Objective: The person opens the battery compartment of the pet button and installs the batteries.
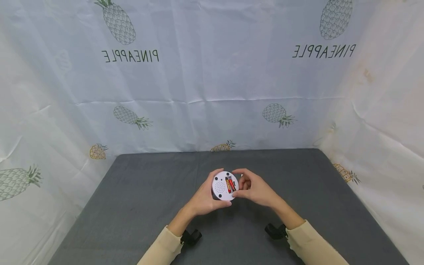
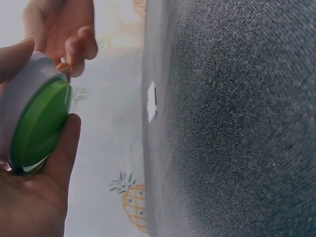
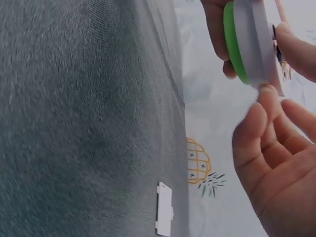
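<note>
My left hand [image 1: 202,201] grips a round white push-button device [image 1: 218,188] by its rim, above the table. Its underside faces the head camera, with speaker holes, small dark feet and an uncovered battery compartment. Two red-and-black batteries [image 1: 229,185] lie in the compartment, the right one slightly slanted. In the left wrist view a green dome [image 2: 42,126] forms the device's other face. My right hand [image 1: 258,189] holds the device's right edge, its thumb [image 3: 296,52] on the underside by the batteries and a fingertip against the rim.
A small white battery cover [image 3: 164,210] lies on the dark grey table [image 1: 149,206]. White curtains [image 1: 198,73] with pineapple prints hang behind and at both sides. A black wrist strap mount [image 1: 192,237] sits at each sleeve.
</note>
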The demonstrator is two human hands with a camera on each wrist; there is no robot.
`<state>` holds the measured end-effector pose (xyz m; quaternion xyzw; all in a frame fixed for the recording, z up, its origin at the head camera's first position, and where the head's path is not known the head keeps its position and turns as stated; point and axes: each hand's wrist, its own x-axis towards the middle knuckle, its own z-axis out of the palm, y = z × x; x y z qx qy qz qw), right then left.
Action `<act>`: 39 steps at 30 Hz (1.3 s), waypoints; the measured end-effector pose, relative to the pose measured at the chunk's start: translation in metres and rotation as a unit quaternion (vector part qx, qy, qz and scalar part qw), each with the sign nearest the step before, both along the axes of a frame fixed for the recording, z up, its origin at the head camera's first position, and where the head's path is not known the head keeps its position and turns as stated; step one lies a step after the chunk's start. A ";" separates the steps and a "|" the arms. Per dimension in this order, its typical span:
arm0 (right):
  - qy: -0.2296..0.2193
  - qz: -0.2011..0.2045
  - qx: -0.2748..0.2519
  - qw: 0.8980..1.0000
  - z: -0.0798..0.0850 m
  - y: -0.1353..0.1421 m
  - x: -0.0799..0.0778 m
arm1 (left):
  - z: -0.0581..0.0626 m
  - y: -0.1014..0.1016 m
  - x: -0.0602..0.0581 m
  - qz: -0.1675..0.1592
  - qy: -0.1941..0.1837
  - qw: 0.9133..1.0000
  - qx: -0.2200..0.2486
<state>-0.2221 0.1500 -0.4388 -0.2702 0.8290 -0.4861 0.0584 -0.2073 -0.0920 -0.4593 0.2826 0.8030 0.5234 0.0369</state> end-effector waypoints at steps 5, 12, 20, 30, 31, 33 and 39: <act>-0.110 0.005 -0.034 0.993 0.000 -0.002 0.001 | 0.000 0.001 0.000 -0.003 -0.004 1.000 0.002; -0.198 -0.040 -0.073 0.977 0.000 -0.012 0.001 | 0.000 0.001 0.001 -0.004 -0.013 1.000 0.018; -0.219 -0.093 -0.118 0.964 0.000 -0.026 0.005 | 0.002 0.000 0.001 -0.003 -0.016 0.999 0.033; -0.219 -0.134 -0.190 0.948 0.002 -0.038 0.009 | 0.005 -0.004 -0.001 0.010 -0.012 0.999 0.043; -0.217 -0.131 -0.187 0.949 0.002 -0.038 0.009 | 0.006 -0.004 -0.001 0.011 -0.010 0.999 0.041; -0.212 -0.121 -0.179 0.953 0.002 -0.036 0.009 | 0.007 -0.005 -0.002 0.012 -0.007 0.999 0.038; -0.211 -0.085 -0.170 0.959 0.002 -0.030 0.008 | 0.008 -0.007 -0.002 0.012 -0.010 0.999 0.038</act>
